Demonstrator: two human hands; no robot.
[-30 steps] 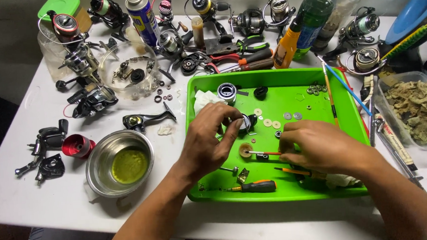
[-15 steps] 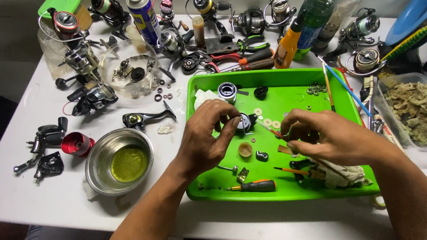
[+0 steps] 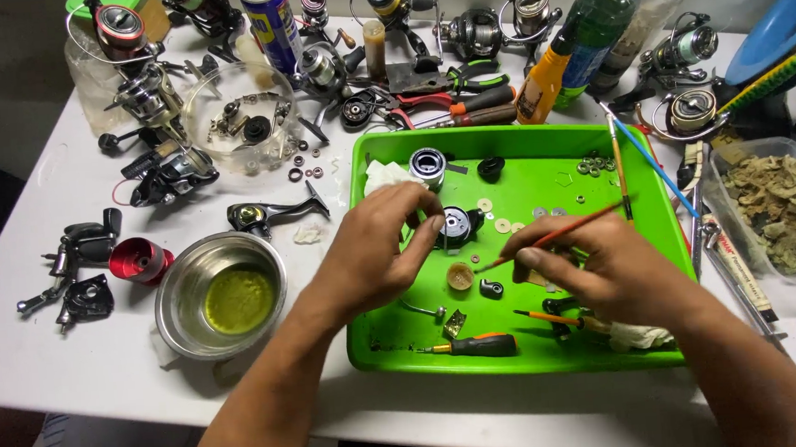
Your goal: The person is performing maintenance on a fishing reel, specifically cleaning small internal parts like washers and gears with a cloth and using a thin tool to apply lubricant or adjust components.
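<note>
Over the green tray (image 3: pixel 654 199) the left hand (image 3: pixel 377 252) had its grip closed on a small dark round reel part (image 3: pixel 458 224), pinching it near the tray's middle, while the right hand (image 3: pixel 603 271) grasped a thin orange-handled brush (image 3: pixel 555 235) whose tip pointed down at a little brown cup (image 3: pixel 459 276) lying just below the held part. Judging by how things lay, the work looked to be midway: the reel was already in pieces, with pale washers (image 3: pixel 494 216) scattered just right of the held part, a silver spool (image 3: pixel 428 165) near the tray's far-left corner beside a white tissue (image 3: pixel 378 175), a black knob (image 3: pixel 490 166) just right of that spool, and an orange-and-black screwdriver (image 3: pixel 474 345) along the tray's near edge. None of these loose parts had yet been fitted back together, so reassembly seemed still ahead. Left of the tray, on the white worktop (image 3: pixel 20 366), stood a steel bowl (image 3: pixel 182 301) of yellowish liquid, with a red spool (image 3: pixel 138 261) farther left. Beyond the tray's far edge lay more reels and pliers (image 3: pixel 450 96).
</note>
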